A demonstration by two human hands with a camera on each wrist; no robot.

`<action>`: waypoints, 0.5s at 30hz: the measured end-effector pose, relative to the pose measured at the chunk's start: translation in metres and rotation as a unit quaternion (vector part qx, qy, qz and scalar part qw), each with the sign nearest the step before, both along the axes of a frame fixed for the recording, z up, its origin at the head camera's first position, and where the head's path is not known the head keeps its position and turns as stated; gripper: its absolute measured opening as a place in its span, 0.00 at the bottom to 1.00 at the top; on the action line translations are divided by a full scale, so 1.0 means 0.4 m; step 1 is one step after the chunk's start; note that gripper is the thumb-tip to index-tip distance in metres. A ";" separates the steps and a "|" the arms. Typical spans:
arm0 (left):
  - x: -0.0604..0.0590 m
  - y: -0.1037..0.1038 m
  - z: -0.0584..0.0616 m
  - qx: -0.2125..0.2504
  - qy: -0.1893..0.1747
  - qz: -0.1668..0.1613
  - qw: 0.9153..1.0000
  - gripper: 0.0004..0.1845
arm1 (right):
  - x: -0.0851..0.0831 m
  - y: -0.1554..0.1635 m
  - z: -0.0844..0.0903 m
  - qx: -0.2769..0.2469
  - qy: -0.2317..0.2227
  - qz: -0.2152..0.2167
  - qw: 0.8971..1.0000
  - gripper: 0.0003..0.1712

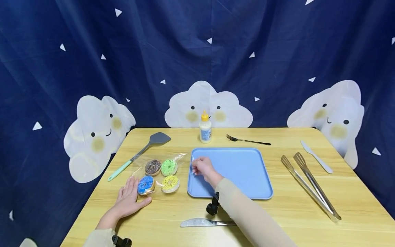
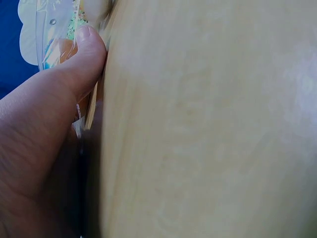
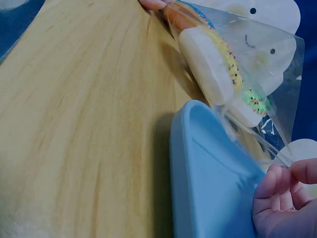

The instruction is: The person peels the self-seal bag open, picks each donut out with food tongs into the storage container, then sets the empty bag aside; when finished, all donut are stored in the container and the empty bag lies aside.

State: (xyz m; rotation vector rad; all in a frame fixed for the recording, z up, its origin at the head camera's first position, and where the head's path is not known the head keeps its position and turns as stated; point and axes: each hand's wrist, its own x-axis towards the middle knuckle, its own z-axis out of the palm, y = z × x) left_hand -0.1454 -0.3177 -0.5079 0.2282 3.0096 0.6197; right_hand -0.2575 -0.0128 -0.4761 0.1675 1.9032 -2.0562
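I see the clear bag of doughnuts point(image 1: 158, 171) lying left of centre, long axis across the frame, between both hands: my left hand point(image 1: 129, 200) rests flat at its near-left end (fingers relaxed), my right hand point(image 1: 202, 168) pinches its mouth over the blue tray point(image 1: 247, 171).

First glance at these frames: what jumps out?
Four bright frosted donuts in a clear plastic bag lie left of centre on the wooden table, beside a blue tray. The left hand rests against the blue donut, while the right hand pinches the bag's edge over the tray's left rim. Behind hangs a dark blue cloth with smiling clouds.
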 end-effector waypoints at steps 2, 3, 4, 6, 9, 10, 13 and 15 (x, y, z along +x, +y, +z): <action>0.000 -0.002 0.001 -0.003 -0.006 -0.001 1.000 0.58 | 0.001 0.002 0.000 -0.004 -0.006 0.000 1.000 0.03; 0.000 -0.003 0.003 -0.007 -0.009 -0.003 1.000 0.58 | 0.001 0.002 0.001 -0.004 -0.007 0.000 1.000 0.03; -0.001 -0.005 0.004 -0.007 -0.011 -0.003 1.000 0.58 | 0.001 0.002 0.001 -0.003 -0.008 0.001 1.000 0.03; 0.000 -0.010 0.006 -0.005 -0.013 -0.004 1.000 0.57 | 0.001 0.000 0.002 0.000 -0.009 0.004 1.000 0.03; 0.005 -0.019 0.007 -0.002 -0.016 -0.002 1.000 0.57 | 0.002 -0.006 0.003 0.004 -0.012 0.016 1.000 0.04; 0.008 -0.022 0.008 -0.001 -0.018 -0.001 1.000 0.57 | 0.002 -0.008 0.002 0.004 -0.014 0.020 1.000 0.04; 0.015 -0.032 0.009 0.000 -0.021 0.001 1.000 0.57 | 0.002 -0.011 0.003 0.005 -0.014 0.029 0.999 0.05; 0.018 -0.039 0.012 0.007 -0.021 0.003 1.000 0.56 | 0.000 -0.010 0.002 0.004 -0.014 0.031 0.999 0.06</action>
